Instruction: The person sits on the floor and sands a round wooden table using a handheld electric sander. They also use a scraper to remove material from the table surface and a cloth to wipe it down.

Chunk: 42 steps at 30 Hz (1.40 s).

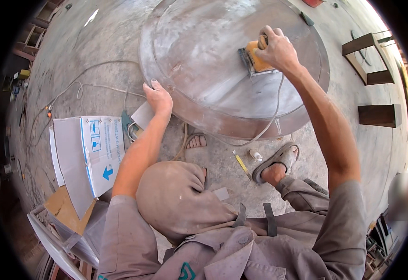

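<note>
A large round wooden panel (204, 122), brown and dusted with pale powder, lies in front of me. On its right half sits a yellow electric sander (256, 58) with a dark base. My right hand (278, 49) is wrapped round the sander's top knob, arm stretched forward. A pale cord (278, 100) runs from the sander over the panel's near rim. At the panel's near-left edge my left hand (158, 99) grips the rim, with thumb and forefinger showing; its other fingers are hidden. A small dark green piece (306, 18) lies at the panel's far right edge.
An open white carton (102, 154) stands at my left, beside cables (80, 86) spread on the concrete floor. A yellow cutter knife (242, 164) and a small white bottle (255, 155) lie near my sandalled foot (278, 163). Dark wooden frames (368, 59) stand to the right.
</note>
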Tool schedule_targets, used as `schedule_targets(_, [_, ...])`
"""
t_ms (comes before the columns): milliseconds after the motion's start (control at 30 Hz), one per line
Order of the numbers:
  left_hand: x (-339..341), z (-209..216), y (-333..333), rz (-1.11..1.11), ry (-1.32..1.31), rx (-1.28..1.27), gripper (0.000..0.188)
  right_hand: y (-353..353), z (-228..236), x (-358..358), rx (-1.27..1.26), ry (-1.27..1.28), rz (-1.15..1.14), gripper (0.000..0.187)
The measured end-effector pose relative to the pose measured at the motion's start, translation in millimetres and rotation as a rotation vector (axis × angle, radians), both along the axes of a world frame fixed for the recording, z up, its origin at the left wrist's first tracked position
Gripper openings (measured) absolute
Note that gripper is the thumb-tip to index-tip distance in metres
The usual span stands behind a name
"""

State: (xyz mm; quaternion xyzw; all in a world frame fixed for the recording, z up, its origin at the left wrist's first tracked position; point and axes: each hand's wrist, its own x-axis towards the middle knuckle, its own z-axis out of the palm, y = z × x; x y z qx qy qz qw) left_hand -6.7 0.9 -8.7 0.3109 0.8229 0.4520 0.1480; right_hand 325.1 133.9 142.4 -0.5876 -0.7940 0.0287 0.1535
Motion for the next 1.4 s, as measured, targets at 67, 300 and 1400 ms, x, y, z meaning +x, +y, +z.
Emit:
schedule_targets(67, [-4,-4,1,0.007,0.035,-0.002,0.063,-25,4,-31,-0.081,0.032,0.029,0.046])
schedule_targets(300, [-7,-5,2,0.064,0.091,-0.020,0.059,-104,15,-103,-0.206,0.103,0.256,0.037])
schedule_targets(1400, [8,14,-2,0.006,-0.011,-0.032,0.066,57,-1,48,0.022,-0.042,0.029,0.047])
